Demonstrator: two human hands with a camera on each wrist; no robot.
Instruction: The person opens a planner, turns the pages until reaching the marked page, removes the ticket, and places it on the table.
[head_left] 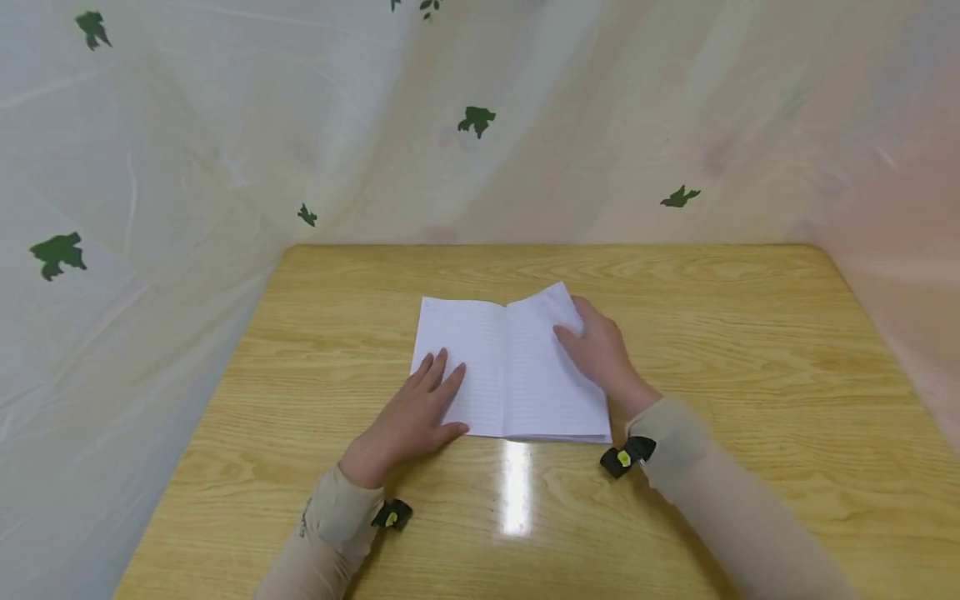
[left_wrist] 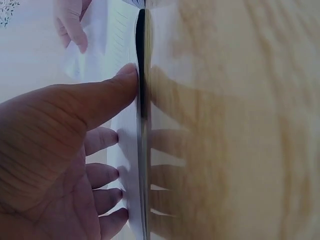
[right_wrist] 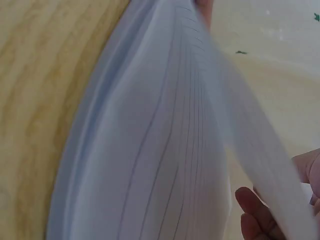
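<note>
An open notebook point(head_left: 480, 333) with white ruled pages lies on the wooden table. My left hand point(head_left: 412, 417) rests on the lower part of its left page, fingers spread and thumb by the bottom edge. In the left wrist view those fingertips touch the paper, and the thumb point(left_wrist: 112, 97) lies along the page edge. My right hand point(head_left: 602, 348) pinches a page point(head_left: 543, 375) near its upper right corner, thumb on top and the other fingers partly hidden behind it. That page's outer corner is raised, and in the right wrist view the sheet point(right_wrist: 257, 135) stands apart from the pages below.
The table point(head_left: 750, 350) extends around the notebook on all sides. A pale curtain point(head_left: 570, 150) with green leaf-like shapes hangs behind it. Both wrists wear black straps point(head_left: 628, 457) over beige sleeves point(head_left: 735, 500).
</note>
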